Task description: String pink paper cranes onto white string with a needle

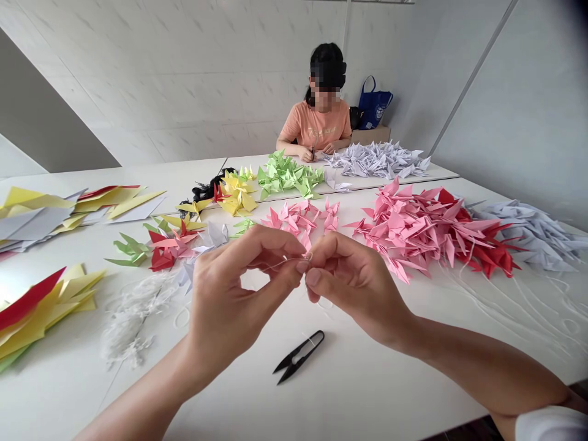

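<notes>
My left hand (239,288) and my right hand (356,285) meet over the table, thumbs and forefingers pinched close together. Between them runs a thin white thread (279,263), looped near the fingertips. Whether a knot or a needle is there is too small to tell. Below the hands, black thread snips (301,356) lie on the white tabletop with their blades apart. Several pink folded paper cranes (291,214) sit just beyond my fingers, partly covered by them. Left of my left wrist is a tangled bundle of white thread (131,321).
A big pink crane pile (413,220) overlaps red cranes (496,254) and white cranes (533,233) at right, with loose white strings (500,306) before them. Green cranes (289,174) lie farther back. Paper sheets (50,312) cover the left. A person (316,122) works opposite.
</notes>
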`<state>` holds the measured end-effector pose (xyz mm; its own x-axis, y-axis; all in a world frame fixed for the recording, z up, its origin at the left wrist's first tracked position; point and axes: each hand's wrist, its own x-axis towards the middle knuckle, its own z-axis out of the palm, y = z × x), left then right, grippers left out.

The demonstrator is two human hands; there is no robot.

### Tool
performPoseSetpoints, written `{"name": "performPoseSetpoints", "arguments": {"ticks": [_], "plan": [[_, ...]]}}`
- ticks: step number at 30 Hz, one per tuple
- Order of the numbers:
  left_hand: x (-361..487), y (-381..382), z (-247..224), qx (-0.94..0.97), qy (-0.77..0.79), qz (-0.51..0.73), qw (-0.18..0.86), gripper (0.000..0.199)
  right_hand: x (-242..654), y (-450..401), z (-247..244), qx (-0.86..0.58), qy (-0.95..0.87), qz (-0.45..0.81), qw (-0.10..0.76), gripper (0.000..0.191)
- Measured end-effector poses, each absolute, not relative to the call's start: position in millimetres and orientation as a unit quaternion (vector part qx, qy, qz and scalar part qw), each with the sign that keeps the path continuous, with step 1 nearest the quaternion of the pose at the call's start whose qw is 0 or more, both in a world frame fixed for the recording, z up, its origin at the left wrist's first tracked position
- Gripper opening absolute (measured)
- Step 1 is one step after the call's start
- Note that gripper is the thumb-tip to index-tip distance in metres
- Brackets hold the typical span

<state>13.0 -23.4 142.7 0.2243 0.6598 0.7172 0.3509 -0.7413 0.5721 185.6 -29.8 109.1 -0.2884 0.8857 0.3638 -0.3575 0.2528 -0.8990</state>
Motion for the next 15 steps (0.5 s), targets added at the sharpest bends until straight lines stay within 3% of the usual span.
{"name": "performPoseSetpoints", "arguments": {"ticks": [15], "plan": [[11.0, -21.8, 143.7, 0.773, 0.332, 0.518, 0.153, 0.015, 185.9, -29.3, 109.4, -0.229, -0.566, 0.565, 0.555, 0.018]]}}
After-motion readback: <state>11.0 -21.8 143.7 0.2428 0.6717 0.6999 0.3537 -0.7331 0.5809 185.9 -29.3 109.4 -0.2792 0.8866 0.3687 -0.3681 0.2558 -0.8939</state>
